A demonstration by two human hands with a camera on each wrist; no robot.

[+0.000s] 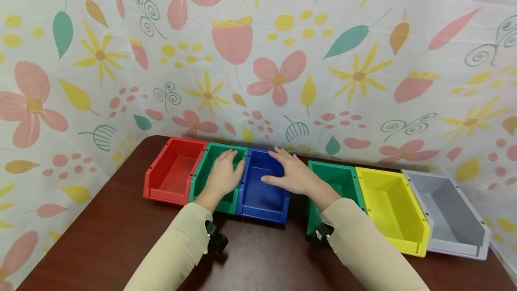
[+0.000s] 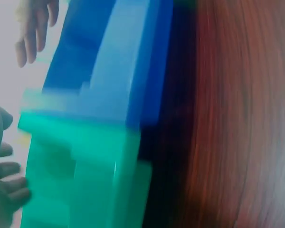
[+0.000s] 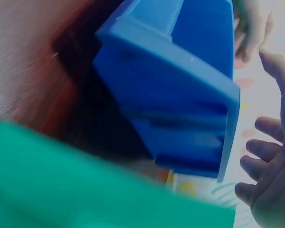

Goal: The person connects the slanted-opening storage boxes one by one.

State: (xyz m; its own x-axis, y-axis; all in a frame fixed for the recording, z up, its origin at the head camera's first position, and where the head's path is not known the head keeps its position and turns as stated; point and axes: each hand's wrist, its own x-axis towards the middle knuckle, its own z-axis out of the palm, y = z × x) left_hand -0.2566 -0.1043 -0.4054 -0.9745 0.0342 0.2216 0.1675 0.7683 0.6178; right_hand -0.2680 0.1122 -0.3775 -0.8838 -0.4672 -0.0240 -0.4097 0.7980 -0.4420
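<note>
A blue bin (image 1: 263,192) stands beside a green bin (image 1: 203,172) with their sides together. My left hand (image 1: 225,173) hovers over that green bin, fingers loosely extended and thumb toward the blue one. Above the right rim of the blue bin is my right hand (image 1: 298,175), its thumb reaching over the bin and its fingers spread. Neither hand holds anything. In the right wrist view, the blue bin's outer side wall (image 3: 166,99) faces the right hand (image 3: 270,175), with a visible space between them. The left wrist view is blurred.
A red bin (image 1: 174,176) adjoins the left green bin. Past a gap on the blue bin's right stand another green bin (image 1: 337,175), a yellow bin (image 1: 389,205) and a grey bin (image 1: 448,208). All are on a dark brown table (image 1: 258,255), before a floral cloth (image 1: 278,80).
</note>
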